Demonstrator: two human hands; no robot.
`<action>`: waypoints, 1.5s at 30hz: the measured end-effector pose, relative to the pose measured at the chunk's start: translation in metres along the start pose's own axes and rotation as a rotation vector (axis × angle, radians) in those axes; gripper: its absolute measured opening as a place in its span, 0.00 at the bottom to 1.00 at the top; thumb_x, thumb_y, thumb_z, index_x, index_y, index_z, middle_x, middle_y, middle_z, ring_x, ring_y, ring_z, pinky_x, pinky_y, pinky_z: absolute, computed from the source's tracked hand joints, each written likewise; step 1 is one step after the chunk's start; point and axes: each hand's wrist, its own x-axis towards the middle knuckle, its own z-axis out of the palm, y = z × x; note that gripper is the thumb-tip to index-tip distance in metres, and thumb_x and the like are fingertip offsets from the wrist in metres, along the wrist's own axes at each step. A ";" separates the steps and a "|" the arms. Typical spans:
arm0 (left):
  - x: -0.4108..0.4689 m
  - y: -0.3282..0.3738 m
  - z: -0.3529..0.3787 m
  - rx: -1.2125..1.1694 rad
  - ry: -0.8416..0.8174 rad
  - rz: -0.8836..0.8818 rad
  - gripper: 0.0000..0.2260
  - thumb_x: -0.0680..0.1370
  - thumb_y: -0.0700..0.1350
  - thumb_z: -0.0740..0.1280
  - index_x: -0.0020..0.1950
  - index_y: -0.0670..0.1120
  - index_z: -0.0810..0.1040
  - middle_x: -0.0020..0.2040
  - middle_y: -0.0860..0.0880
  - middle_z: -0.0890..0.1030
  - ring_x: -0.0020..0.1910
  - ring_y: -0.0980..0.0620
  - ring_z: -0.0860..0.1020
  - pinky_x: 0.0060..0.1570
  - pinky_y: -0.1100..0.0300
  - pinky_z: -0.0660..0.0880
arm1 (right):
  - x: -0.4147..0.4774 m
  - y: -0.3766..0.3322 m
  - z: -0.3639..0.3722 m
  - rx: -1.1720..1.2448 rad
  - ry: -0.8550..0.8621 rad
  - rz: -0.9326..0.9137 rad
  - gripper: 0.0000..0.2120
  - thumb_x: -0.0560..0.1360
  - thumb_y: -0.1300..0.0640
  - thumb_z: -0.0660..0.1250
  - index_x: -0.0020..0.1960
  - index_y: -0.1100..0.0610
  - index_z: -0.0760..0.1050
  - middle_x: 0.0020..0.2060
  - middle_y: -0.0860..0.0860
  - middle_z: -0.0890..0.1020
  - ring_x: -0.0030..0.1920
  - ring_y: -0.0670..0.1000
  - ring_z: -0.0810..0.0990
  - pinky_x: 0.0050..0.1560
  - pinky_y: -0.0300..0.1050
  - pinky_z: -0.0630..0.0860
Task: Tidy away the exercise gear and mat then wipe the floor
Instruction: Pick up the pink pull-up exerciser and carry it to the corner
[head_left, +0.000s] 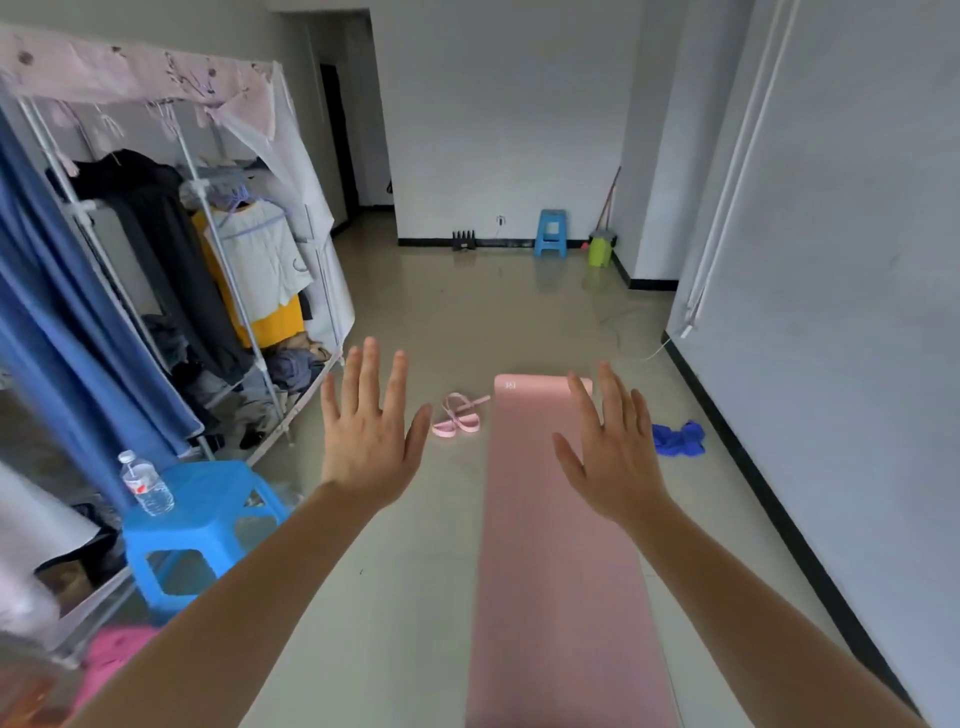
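Note:
A long pink exercise mat lies unrolled on the floor, running away from me. A pink resistance band lies on the floor just left of the mat's far end. A crumpled blue cloth lies on the floor to the right of the mat. My left hand is raised in the air with fingers spread, holding nothing, left of the band. My right hand is also raised with fingers spread, over the mat's far part, and holds nothing.
A fabric wardrobe full of clothes lines the left side. A blue stool with a water bottle stands before it. Another blue stool, a green bucket with a mop and a wall on the right bound the floor.

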 end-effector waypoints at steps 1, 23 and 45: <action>0.018 -0.010 0.015 0.026 -0.017 0.002 0.30 0.82 0.59 0.48 0.79 0.44 0.56 0.79 0.38 0.54 0.78 0.37 0.54 0.73 0.35 0.55 | 0.021 0.001 0.020 0.003 -0.011 -0.004 0.33 0.79 0.44 0.58 0.80 0.55 0.53 0.78 0.64 0.55 0.75 0.64 0.60 0.74 0.63 0.57; 0.426 -0.275 0.305 0.073 -0.099 0.032 0.29 0.81 0.57 0.53 0.78 0.43 0.61 0.78 0.36 0.58 0.77 0.35 0.57 0.69 0.33 0.61 | 0.485 -0.041 0.384 0.047 -0.204 0.059 0.36 0.76 0.45 0.60 0.80 0.58 0.56 0.76 0.65 0.61 0.71 0.65 0.68 0.70 0.60 0.67; 0.907 -0.289 0.690 0.015 -0.431 0.423 0.29 0.82 0.58 0.49 0.80 0.46 0.53 0.80 0.39 0.50 0.79 0.38 0.49 0.74 0.37 0.53 | 0.807 0.139 0.664 -0.093 -0.234 0.610 0.37 0.78 0.49 0.66 0.80 0.58 0.54 0.77 0.64 0.59 0.74 0.63 0.65 0.72 0.58 0.63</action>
